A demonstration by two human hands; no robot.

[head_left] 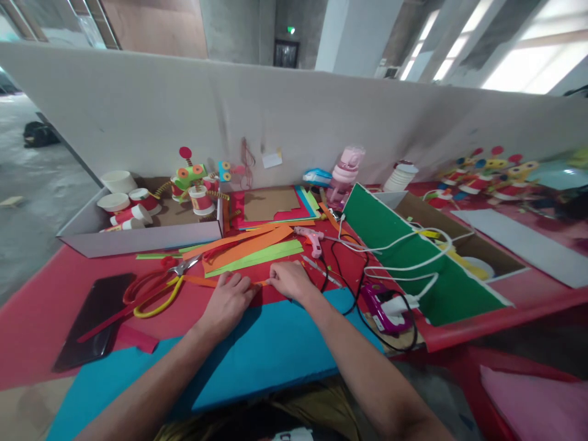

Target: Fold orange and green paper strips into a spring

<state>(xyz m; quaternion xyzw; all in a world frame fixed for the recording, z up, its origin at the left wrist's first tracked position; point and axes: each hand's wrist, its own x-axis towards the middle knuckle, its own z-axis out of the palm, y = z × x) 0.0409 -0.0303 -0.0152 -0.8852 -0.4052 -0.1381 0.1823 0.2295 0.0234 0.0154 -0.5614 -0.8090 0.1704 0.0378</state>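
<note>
A narrow orange paper strip (202, 282) runs across the red tabletop into my hands. My left hand (232, 300) pinches it near the back edge of the blue sheet (275, 355). Close beside it, my right hand (289, 280) has fingers closed on the strip's other end, and a short bit of orange shows between the two. Just beyond them lie wider orange paper strips (248, 245) and light green strips (261, 256). Scissors with red and yellow handles (158, 310) lie left of my left hand. A pink glue gun (315, 241) rests beyond my right hand.
A dark phone (94, 324) lies at left. Behind it, a cardboard box (151, 239) holds paper cups and a cup robot figure (199, 196). To the right stand a green-sided box (413, 263), tangled cables and a purple power unit (386, 309). A pink bottle (346, 171) stands behind.
</note>
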